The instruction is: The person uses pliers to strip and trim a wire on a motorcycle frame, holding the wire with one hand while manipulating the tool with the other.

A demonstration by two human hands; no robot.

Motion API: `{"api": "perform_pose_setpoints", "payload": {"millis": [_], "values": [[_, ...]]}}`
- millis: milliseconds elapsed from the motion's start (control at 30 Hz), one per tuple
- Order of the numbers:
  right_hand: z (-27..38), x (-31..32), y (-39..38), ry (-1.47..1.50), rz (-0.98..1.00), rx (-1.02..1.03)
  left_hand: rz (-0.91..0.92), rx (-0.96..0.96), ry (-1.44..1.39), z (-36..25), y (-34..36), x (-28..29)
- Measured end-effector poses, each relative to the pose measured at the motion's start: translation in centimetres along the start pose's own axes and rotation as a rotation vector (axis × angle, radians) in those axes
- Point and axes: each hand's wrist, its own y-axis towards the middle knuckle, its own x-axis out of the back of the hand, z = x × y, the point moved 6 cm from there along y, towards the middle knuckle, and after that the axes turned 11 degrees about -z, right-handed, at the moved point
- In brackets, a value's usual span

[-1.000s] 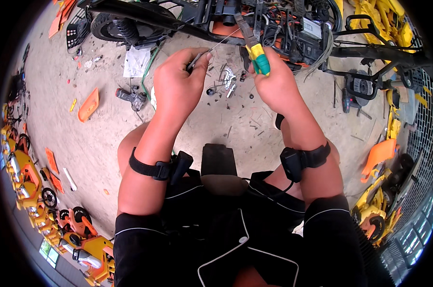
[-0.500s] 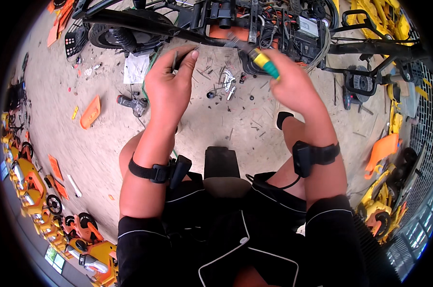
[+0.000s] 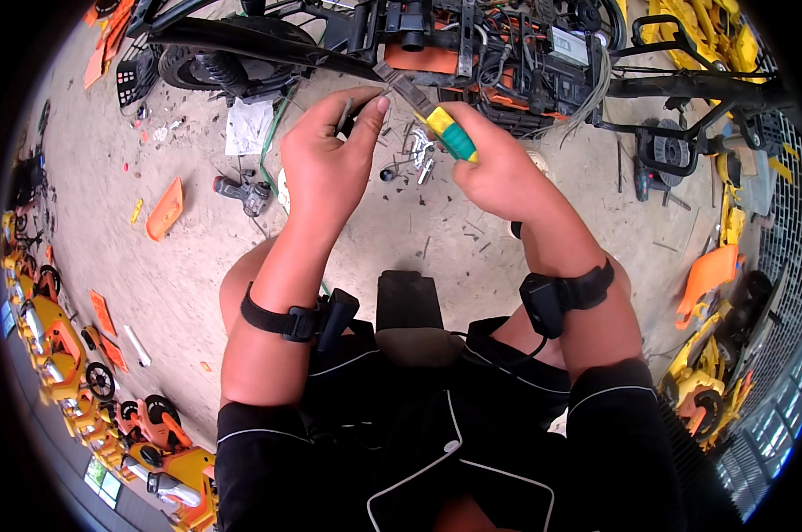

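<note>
My right hand (image 3: 498, 168) is wrapped round the yellow-and-green handle of a hand tool (image 3: 411, 91) with a grey metal head. The tool slants up and left, its head close to the fingertips of my left hand (image 3: 330, 155). The left thumb and forefinger are pinched together near a black frame tube (image 3: 268, 44). A thin dark piece (image 3: 345, 117) shows inside the curl of the left fingers, mostly hidden, and I cannot make out its kind. Just beyond both hands lies a stripped vehicle frame with wiring and black parts (image 3: 498, 66).
A cordless power tool (image 3: 243, 195) and an orange panel (image 3: 165, 209) lie on the floor at the left. Silvery bits (image 3: 423, 146) and small scraps are scattered beneath the frame. Another power tool (image 3: 642, 177) is at the right. Yellow vehicles (image 3: 59, 346) line the far left.
My right hand has moved left with the tool, bringing its head beside the left fingertips. My left hand has shifted slightly right and nearer, still pinched.
</note>
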Motion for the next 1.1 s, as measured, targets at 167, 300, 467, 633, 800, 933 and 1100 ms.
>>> {"api": "perform_pose_setpoints", "payload": {"millis": [167, 300, 467, 633, 800, 933, 1100], "values": [[0.1, -0.4, 0.0, -0.008, 0.032, -0.048, 0.005, -0.014, -0.009, -0.1, 0.0, -0.1], [-0.1, -0.4, 0.1, -0.023, 0.054, -0.090, -0.045, -0.140, -0.018, -0.3, 0.2, 0.0], [-0.2, -0.6, 0.1, -0.050, 0.066, -0.069, -0.043, -0.084, 0.016, 0.2, 0.3, -0.1], [-0.2, -0.9, 0.2, -0.046, 0.063, -0.023, -0.019, -0.048, 0.084, -0.2, 0.2, 0.0], [-0.4, -1.2, 0.2, -0.072, 0.071, -0.004, -0.021, -0.127, 0.120, 0.0, 0.2, 0.2], [-0.2, -1.2, -0.1, -0.171, 0.037, 0.057, -0.008, -0.150, 0.152, 0.2, 0.3, 0.3], [0.2, -1.6, -0.2, -0.288, 0.035, 0.156, 0.020, -0.150, 0.207, 0.5, 0.2, 0.6]]}}
